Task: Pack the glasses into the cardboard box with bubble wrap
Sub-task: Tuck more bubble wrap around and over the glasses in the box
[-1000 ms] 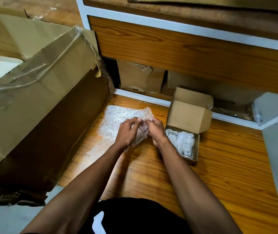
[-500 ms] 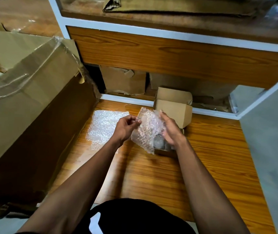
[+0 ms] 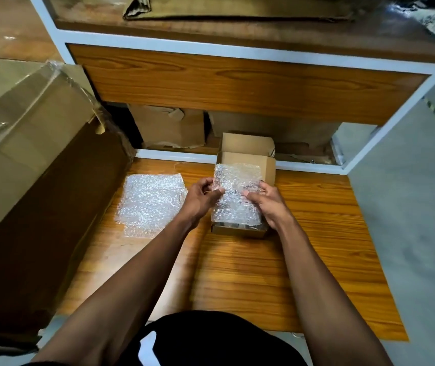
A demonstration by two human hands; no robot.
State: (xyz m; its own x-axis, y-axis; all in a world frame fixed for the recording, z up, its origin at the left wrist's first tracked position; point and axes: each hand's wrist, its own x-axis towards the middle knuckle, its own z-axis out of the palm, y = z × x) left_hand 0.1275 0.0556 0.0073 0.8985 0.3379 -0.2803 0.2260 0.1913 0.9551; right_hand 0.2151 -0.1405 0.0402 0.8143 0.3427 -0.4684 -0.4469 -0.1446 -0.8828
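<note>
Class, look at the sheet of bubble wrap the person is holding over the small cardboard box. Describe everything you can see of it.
The bubble wrap sheet is clear plastic, covered in small glinting bubbles, roughly rectangular and slightly crumpled. It is spread over the open top of the small cardboard box, hiding most of what lies inside. The left hand pinches its left edge, and the right hand holds its right side, thumb on top. Its far edge reaches up against the box's raised flap.

no readable text, no labels, no brands, no numbers anywhere in view
</note>
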